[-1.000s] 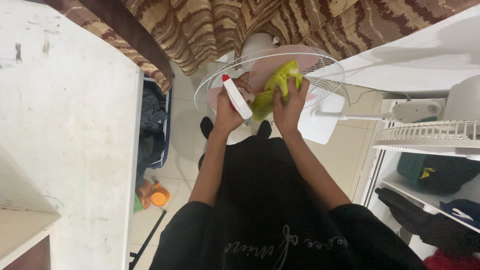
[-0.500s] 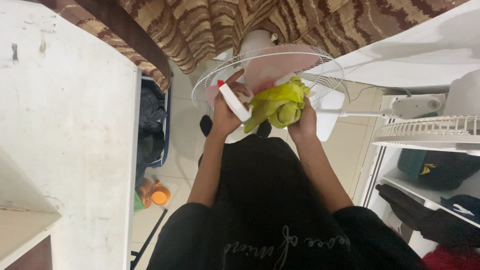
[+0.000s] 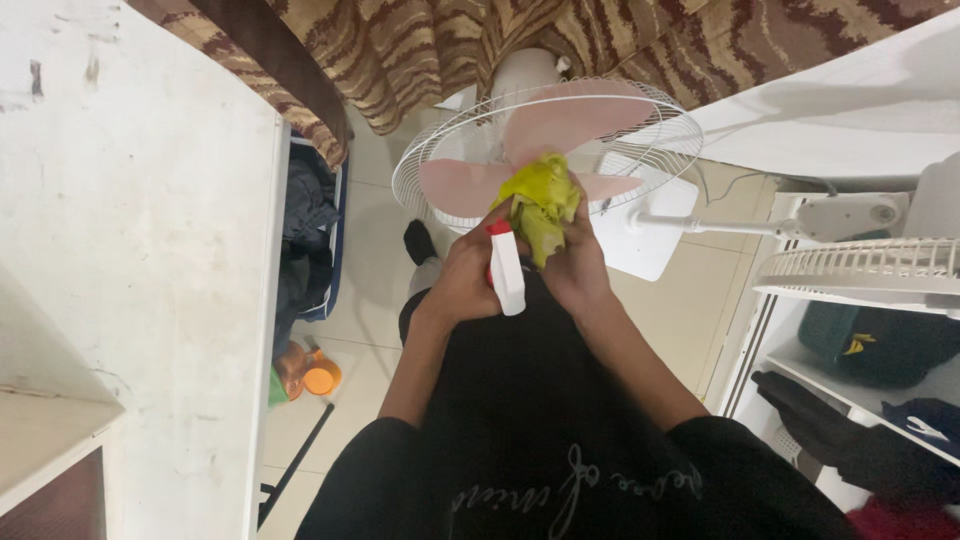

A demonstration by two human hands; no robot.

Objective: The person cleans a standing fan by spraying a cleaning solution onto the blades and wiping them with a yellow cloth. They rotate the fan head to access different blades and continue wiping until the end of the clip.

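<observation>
Nearest, over the person's black clothing, the left hand is wrapped around a small white spray bottle with a red cap, nozzle end pointing up toward the fan. Fingers closed firmly on the bottle's body; it looks light, rigid and smooth, best held around its middle as now.

Just beside it, the right hand is clenched on a bunched yellow-green cloth. The cloth is soft and limp, likely easy to bunch or fold; it rises above the fist and lies against the near rim of the fan's wire guard.

Behind the guard sit pale pink blades. These appear thin and flexible; the wires look easily bent.

Farther off: the fan's white base on the tiled floor, and a brown striped fabric.
</observation>
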